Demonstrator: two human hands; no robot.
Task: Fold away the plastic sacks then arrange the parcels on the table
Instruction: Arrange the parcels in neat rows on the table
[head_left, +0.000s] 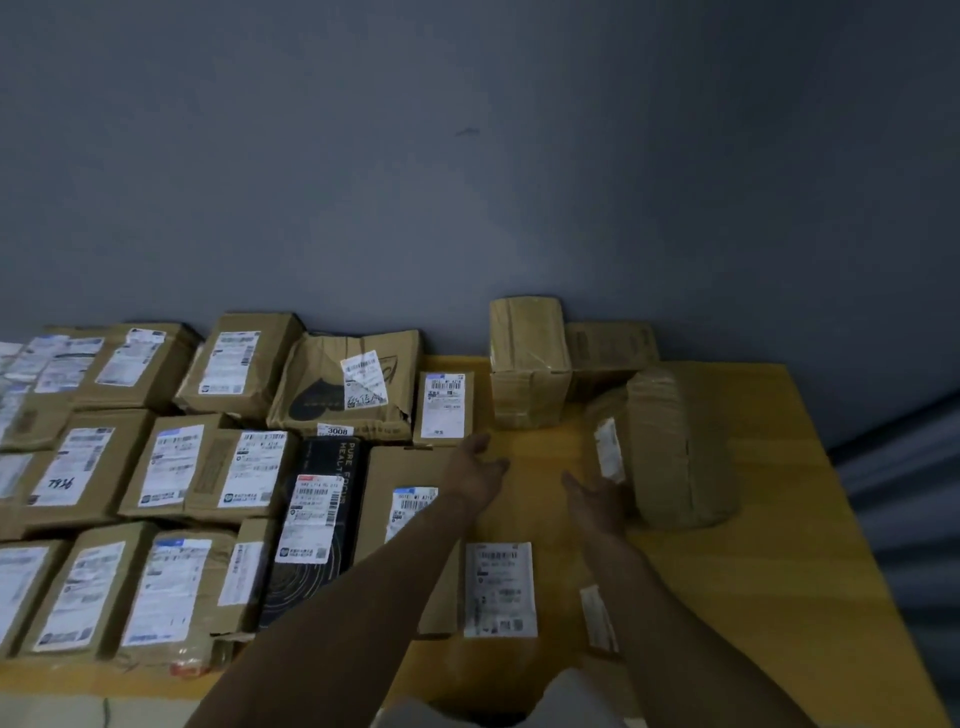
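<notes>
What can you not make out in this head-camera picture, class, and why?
Head view:
- Leftmost parcels: cut off by the frame edge.
- Blue-topped label: partly covered by the left forearm.
- Near label: print blurred, unreadable.
- Rear box: partly behind the tall box.

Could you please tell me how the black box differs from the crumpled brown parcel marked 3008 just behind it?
The black box is dark with white lettering; the crumpled brown parcel is tan cardboard. The black box keeps straight edges, while the crumpled brown parcel is dented and creased. The black box's label lies flat; the crumpled brown parcel's label is wrinkled. Both carry white shipping labels.
</notes>
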